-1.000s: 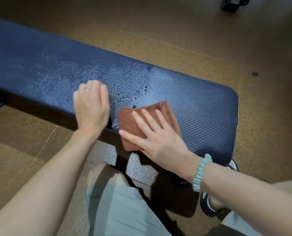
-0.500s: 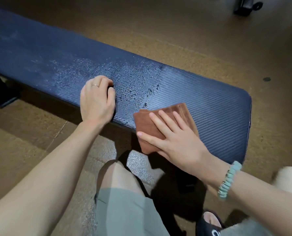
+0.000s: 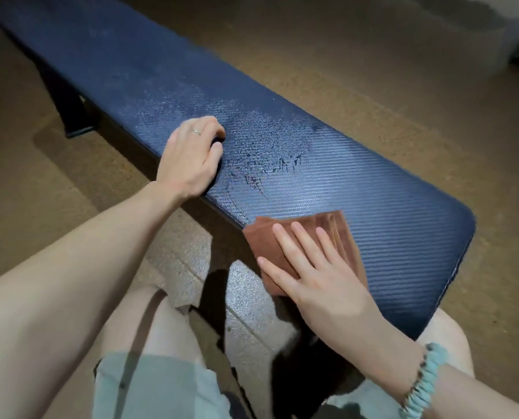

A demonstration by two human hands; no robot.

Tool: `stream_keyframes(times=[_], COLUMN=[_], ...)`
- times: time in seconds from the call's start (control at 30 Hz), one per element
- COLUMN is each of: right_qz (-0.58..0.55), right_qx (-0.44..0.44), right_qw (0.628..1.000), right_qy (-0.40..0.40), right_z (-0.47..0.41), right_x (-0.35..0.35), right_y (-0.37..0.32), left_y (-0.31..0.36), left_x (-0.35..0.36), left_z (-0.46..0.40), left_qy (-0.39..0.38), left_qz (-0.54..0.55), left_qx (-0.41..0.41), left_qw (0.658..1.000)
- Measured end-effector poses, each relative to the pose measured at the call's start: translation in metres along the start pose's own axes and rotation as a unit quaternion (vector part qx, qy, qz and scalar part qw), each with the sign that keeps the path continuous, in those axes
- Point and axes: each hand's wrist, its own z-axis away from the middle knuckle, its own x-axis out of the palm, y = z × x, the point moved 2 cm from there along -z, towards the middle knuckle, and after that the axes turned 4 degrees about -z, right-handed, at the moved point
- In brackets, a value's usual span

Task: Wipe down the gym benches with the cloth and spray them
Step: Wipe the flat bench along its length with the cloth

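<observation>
- Long padded tabletop (image 3: 388, 213): dark blue, ribbed weave, rounded corner at near right end; fine spray droplets (image 3: 252, 137) beaded mid-length.
- Folded brown cloth (image 3: 336, 234), soft nap, lying at front edge, one corner overhanging.
- Right hand (image 3: 318, 273) flat on cloth, fingers straight, pressing.
- Left hand (image 3: 191, 158) curled on front edge, apparently around something dark and mostly hidden.
- Speckled brown floor (image 3: 373, 86) open beyond far edge.

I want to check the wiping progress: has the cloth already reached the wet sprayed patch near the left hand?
No: the cloth lies under the right hand, short of the droplets beside the left hand.
</observation>
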Motion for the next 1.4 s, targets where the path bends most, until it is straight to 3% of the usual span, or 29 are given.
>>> stream_keyframes(times=[0.3,0.4,0.57,0.7,0.83,1.13,1.4], right_qz=[-0.033,-0.044,-0.010,0.000,-0.062,-0.096,-0.078], right_qx=[-0.031,-0.011,0.021,0.045,0.134,0.383,0.370], right_qw=[0.999,0.999,1.000,0.999,0.989,0.918,0.924], right_qy=[-0.007,0.011,0.018,0.019,-0.008,0.041,0.049], right_z=[-0.103,-0.087,-0.028,-0.070,-0.130,-0.206,-0.198], right_x=[-0.002,0.001,0.010,0.006,0.002,0.001,0.006], right_y=[-0.014,-0.008,-0.003,-0.009,-0.015,-0.020,-0.061], left_y=[-0.007,-0.012,-0.038,-0.051,-0.062,-0.062,-0.061], left_x=[0.001,-0.005,-0.019,-0.009,-0.004,-0.008,-0.011], left_z=[-0.003,-0.007,-0.015,-0.025,-0.025,-0.027,-0.027], left_qy=[-0.003,-0.018,-0.035,-0.024,0.011,-0.018,-0.008], left_qz=[0.000,0.027,-0.035,0.029,0.125,0.134,0.156], left_qx=[0.018,0.050,0.131,0.133,0.108,0.112,0.109], left_qw=[1.000,0.998,0.990,0.990,0.986,0.984,0.982])
